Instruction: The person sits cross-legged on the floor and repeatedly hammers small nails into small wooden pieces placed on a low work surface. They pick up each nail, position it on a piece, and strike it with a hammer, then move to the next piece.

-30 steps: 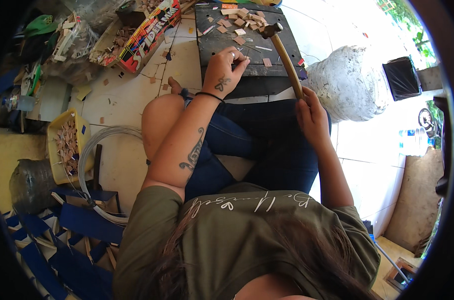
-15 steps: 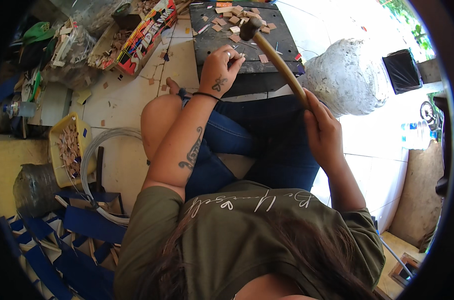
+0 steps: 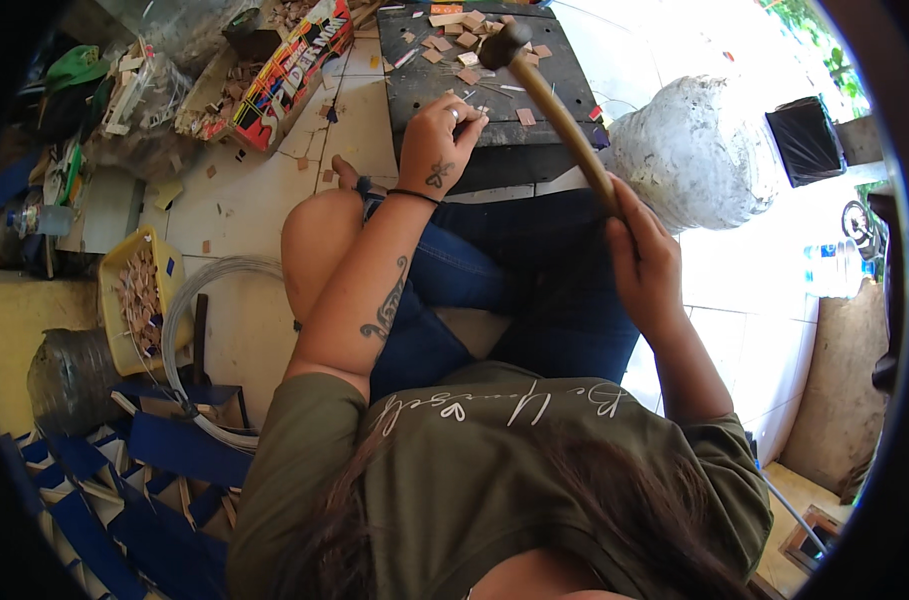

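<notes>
In my right hand (image 3: 646,250) is the wooden handle of a hammer (image 3: 564,122), gripped near its lower end. Its dark head is up over the far part of a low black bench (image 3: 414,88). My left hand (image 3: 438,145) is at the bench's near edge, thumb and fingertips pinched together. Something small and pale shows at those fingertips, too small to name. Small square wooden pieces (image 3: 467,76) lie scattered on the bench top beyond my left hand, along with thin sticks. One pinkish square piece (image 3: 526,117) sits by the hammer handle.
A brightly printed cardboard box (image 3: 292,88) of wood scraps stands far left. Nearer are a yellow basket (image 3: 112,325) of small wooden pieces, a coil of wire (image 3: 174,350) and blue-covered pieces (image 3: 179,450). Right of the bench stands a bulky whitish sack (image 3: 689,155); a plastic bottle (image 3: 831,270) is farther right.
The hammer head has risen slightly, and my right hand has shifted a little to the left. My left hand stays pinched in nearly the same place.
</notes>
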Demonstrator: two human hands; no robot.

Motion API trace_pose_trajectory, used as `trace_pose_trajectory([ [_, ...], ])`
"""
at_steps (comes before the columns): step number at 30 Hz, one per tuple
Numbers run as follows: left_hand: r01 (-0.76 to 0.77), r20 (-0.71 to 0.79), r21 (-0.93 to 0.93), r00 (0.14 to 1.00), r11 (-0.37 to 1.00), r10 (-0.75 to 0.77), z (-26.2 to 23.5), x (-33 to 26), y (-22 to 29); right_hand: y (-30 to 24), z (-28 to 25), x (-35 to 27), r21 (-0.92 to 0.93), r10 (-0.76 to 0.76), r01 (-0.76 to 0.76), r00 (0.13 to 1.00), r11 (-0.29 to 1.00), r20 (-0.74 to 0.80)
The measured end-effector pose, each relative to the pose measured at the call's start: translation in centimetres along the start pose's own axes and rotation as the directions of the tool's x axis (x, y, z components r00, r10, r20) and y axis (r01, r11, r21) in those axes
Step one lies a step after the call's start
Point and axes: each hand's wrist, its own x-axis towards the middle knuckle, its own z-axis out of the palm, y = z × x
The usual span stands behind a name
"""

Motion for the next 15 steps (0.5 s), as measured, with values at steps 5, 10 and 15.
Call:
trace_pose_trajectory([
  [5,0.024,0.010,-0.001,1.000,1.000,-0.024,0.0,0.1,0.1,0.3,0.3,0.2,0.000,0.020,-0.020,0.997,1.000,0.070],
  [10,0.050,0.021,0.003,0.999,0.999,-0.050,0.1,-0.1,-0.2,0.4,0.2,0.0,-0.066,0.085,-0.076,0.985,0.995,0.149],
  [15,0.013,0.014,0.038,1.000,0.999,-0.013,-0.2,0.0,0.0,2.7,0.6,0.9,0.058,0.070,-0.069,0.997,0.996,-0.024],
])
